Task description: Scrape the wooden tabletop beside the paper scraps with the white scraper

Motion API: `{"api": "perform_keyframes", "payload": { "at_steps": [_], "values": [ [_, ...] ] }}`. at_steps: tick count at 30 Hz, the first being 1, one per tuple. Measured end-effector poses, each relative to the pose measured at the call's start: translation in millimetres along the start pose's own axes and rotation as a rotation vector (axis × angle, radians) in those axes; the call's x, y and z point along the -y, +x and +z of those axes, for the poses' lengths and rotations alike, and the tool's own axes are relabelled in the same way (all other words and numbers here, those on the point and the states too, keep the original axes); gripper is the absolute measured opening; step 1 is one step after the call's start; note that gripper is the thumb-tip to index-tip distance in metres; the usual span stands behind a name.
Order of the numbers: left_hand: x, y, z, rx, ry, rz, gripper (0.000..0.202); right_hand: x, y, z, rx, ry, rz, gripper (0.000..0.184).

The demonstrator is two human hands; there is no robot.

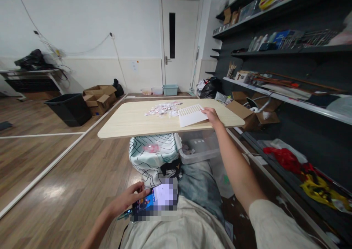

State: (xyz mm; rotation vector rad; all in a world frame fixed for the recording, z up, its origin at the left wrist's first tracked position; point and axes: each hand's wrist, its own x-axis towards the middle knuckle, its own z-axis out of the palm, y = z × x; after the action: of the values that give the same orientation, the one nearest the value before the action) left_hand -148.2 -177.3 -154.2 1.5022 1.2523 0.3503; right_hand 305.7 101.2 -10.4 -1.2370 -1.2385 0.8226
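My right hand [211,116] reaches out over the light wood table [123,119] and grips a white sheet [191,119] by its right end. A row of narrow slots runs along the sheet's upper edge, and the sheet tilts above the tabletop. Just left of it lies a loose pile of small white and pinkish pieces [165,109]. Down at my lap, my left hand [134,193] holds a phone [150,201], thumb over its edge. The phone's screen is lit and partly blurred out.
Under the table's near edge are a cloth-lined basket [154,161] and a clear plastic bin [199,155] with small pieces inside. A black bin [68,110] and cardboard boxes [99,97] stand at left. Loaded shelves [291,51] and an open carton [253,115] are at right.
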Motion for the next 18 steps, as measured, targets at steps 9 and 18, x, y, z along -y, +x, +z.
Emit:
{"api": "perform_keyframes", "payload": {
  "at_steps": [9,18],
  "values": [
    [-2,-7,-13.6,0.167,-0.118,0.013,0.062,-3,-4,-5,0.026,0.064,0.006,0.020],
    [16,-3,-5.4,0.126,-0.143,-0.006,0.055,-10,-12,-10,0.050,0.063,-0.002,0.027]
  ]
}}
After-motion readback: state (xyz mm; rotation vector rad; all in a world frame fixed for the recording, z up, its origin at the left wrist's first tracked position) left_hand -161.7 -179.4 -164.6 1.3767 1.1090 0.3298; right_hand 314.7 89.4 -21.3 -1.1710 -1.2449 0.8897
